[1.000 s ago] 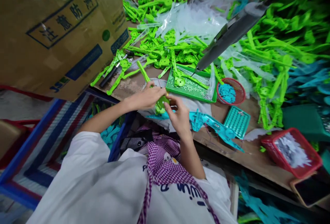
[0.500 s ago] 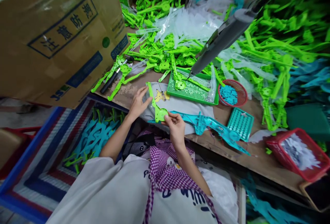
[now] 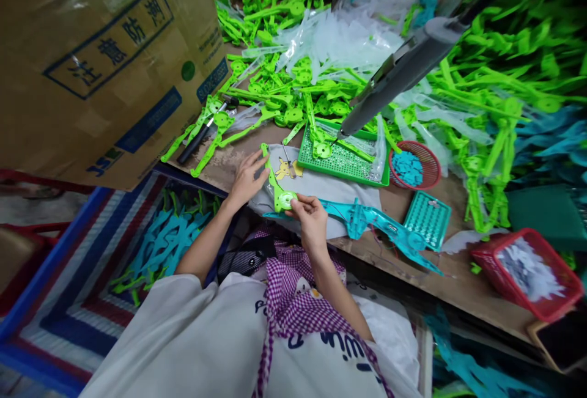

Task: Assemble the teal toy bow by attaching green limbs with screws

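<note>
Drawn apart since a second ago, the hands flank a long bright-green plastic piece [image 3: 276, 191] over the grey cloth [image 3: 337, 191]. Its long axis runs away from the body, narrow tip pointing forward, slightly left. The right hand [image 3: 312, 221] pinches its round end; the left hand [image 3: 247, 179], fingers half-spread, meets the narrow arm, grip unclear.

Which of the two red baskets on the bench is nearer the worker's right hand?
The round red basket, holding blue pieces, is nearer the right hand. The boxy one, holding white pieces, sits farther off.
</note>
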A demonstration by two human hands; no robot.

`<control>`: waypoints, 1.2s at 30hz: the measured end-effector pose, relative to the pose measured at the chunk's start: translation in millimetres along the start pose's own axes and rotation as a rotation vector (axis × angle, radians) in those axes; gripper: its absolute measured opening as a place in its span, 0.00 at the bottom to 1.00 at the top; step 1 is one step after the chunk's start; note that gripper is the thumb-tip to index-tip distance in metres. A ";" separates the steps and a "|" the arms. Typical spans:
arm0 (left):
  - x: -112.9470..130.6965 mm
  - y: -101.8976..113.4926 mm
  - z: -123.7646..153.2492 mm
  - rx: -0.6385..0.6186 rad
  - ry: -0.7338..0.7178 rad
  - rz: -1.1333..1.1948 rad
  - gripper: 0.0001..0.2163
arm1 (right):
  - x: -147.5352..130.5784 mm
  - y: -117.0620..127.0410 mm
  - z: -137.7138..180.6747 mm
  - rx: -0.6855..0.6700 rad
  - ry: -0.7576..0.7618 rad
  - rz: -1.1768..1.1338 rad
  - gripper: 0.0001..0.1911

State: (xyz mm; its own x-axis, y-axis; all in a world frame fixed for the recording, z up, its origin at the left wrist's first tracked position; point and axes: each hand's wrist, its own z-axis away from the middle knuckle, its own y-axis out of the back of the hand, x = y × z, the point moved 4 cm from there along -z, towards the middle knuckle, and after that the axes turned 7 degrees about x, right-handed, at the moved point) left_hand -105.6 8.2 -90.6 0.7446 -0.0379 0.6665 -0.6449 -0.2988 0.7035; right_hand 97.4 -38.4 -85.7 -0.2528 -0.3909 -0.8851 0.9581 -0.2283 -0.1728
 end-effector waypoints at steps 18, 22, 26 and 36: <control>6.0 0.4 -3.9 -0.054 0.044 -0.035 0.20 | 4.3 0.9 -5.1 -0.018 0.018 -0.002 0.23; 8.5 0.6 -5.1 -0.061 0.036 -0.093 0.20 | 3.7 6.6 -7.2 -0.051 0.114 0.109 0.23; 8.9 -1.0 -3.1 -0.062 0.026 -0.131 0.20 | -9.5 17.2 -3.6 -0.114 0.385 0.491 0.22; 18.6 -3.7 0.5 -0.031 0.017 -0.175 0.19 | -23.9 3.5 4.6 -0.424 1.036 1.175 0.20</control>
State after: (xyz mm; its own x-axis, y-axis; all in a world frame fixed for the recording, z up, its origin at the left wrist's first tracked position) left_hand -89.2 8.2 -80.9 0.8430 0.0288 0.5371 -0.5108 -0.2699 0.8162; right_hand 106.2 -34.0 -63.1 0.6324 0.6130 -0.4736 0.5575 0.0643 0.8277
